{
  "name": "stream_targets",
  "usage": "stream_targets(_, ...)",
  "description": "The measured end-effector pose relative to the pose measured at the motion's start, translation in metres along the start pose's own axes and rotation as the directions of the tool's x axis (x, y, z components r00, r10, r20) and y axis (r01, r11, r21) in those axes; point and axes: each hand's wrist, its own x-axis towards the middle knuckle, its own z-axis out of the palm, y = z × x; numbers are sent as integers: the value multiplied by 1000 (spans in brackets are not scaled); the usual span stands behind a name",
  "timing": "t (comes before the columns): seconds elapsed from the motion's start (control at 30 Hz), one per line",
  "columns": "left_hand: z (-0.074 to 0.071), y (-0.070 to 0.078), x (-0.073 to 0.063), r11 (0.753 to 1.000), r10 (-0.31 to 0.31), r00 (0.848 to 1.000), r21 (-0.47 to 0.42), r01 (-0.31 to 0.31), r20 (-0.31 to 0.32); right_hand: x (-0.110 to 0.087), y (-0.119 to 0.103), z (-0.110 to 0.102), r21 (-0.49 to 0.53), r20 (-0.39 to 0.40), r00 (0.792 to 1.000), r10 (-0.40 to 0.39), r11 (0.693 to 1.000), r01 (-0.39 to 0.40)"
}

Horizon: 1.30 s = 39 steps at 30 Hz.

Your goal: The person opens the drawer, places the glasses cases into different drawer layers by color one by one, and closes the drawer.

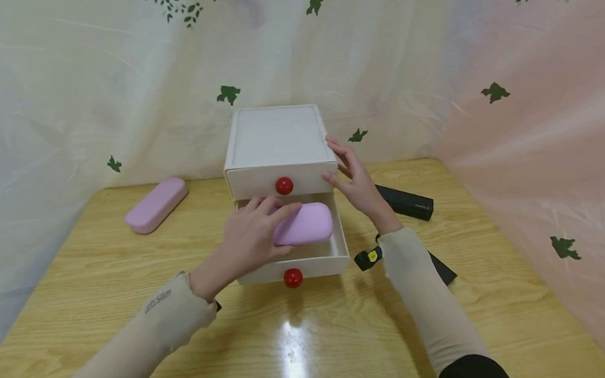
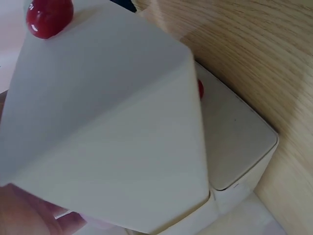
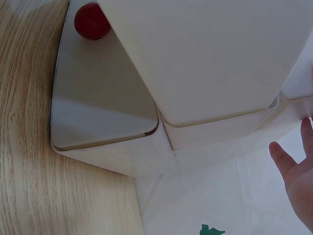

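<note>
A white cabinet (image 1: pixel 278 135) with red-knobbed drawers stands at the table's far middle. One drawer (image 1: pixel 266 272) below the top one is pulled out toward me. My left hand (image 1: pixel 248 235) pinches a pink glasses case (image 1: pixel 310 223) over this drawer, fingers on top and thumb along the near side. In the left wrist view the drawer hides most of the left hand (image 2: pixel 24 213). My right hand (image 1: pixel 356 185) rests against the cabinet's right side with fingers extended, thumb at the top drawer's front. The right wrist view shows a closed lower drawer (image 3: pixel 98 93) under the pulled-out one.
Another pink glasses case (image 1: pixel 157 205) lies on the table at left. To the right, a long black box (image 1: pixel 407 201) lies behind my right forearm. A small black item with a yellow mark (image 1: pixel 368 258) and a dark flat object (image 1: pixel 442 268) sit beside the right sleeve.
</note>
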Motion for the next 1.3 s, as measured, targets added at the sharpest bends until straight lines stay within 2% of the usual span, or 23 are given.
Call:
stream_targets(0.2, 9, -4, 6, 998, -56, 990, -22, 59, 132, 1, 2, 0, -1, -5, 1000, -2, 1000, 2)
stream_targets(0.37, 14, -8, 10, 990, -116, 968, -52, 131, 223, 1, 3, 2, 1, -1, 1000, -13, 1000, 13)
stream_targets(0.53, 20, -11, 14, 984, -146, 949, -55, 167, 278, 1, 2, 3, 7, -2, 1000, -11, 1000, 11)
stream_targets(0.67, 24, -14, 18, 981, -164, 941, -49, 186, 296, 1, 4, 2, 13, 1, 1000, -22, 1000, 22)
stream_targets(0.93, 28, -14, 20, 980, -178, 940, -29, 195, 291, 8, 33, -1, 4, -17, 998, -62, 998, 63)
stream_targets(1.07, 25, -14, 17, 979, -187, 935, -20, 203, 303, 8, 35, 0, 1, -20, 996, -88, 996, 88)
stream_targets(1.17, 20, -14, 13, 982, -176, 935, -16, 190, 309, 8, 35, 0, 0, -19, 997, -76, 997, 76)
stream_targets(1.3, 14, -16, 8, 986, -155, 944, -18, 167, 293, 8, 30, -1, -2, -17, 999, -44, 999, 44)
